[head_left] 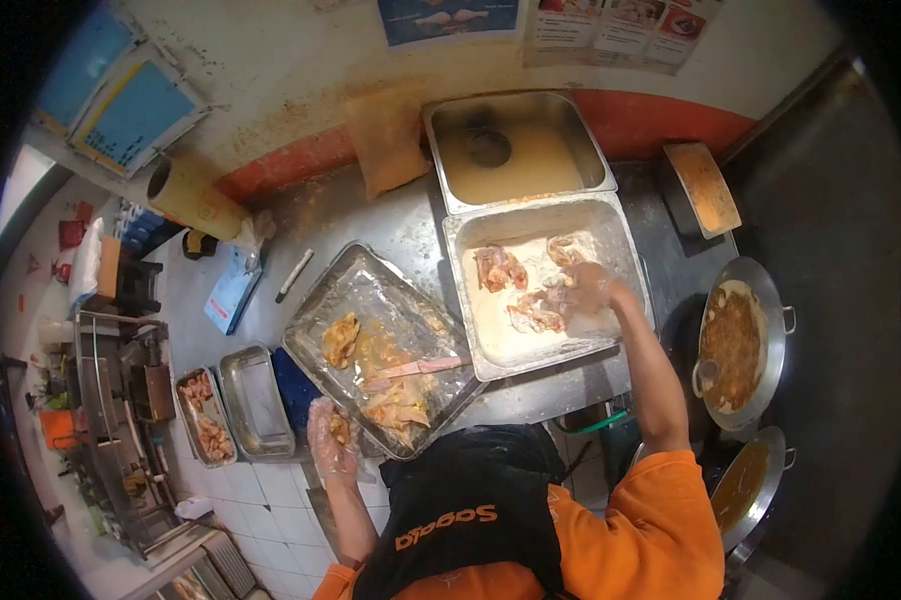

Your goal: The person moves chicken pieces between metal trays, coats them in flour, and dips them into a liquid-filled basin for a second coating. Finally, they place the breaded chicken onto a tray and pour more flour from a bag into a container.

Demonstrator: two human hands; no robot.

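My left hand [331,445], in a clear plastic glove, is closed around a small yellowish piece of chicken [339,430], just outside the near-left corner of a metal tray [315,292]. In that tray lie coated chicken pieces [341,340] and a pair of pinkish tongs [420,367]. My right hand [592,292] reaches into a deep metal pan [457,255] of pale flour [500,338]. It is smeared by motion over the floured chicken pieces [536,316], so its fingers cannot be made out. More chicken [500,268] lies to its left in the flour.
Behind the flour pan stands a pan of murky liquid [545,165]. Two woks [735,345] are on the right, one with a ladle [705,374]. A narrow tin [705,188] sits at the back right. On the left are a tray of raw chicken [210,435], a marker [294,275] and a blue box [234,290].
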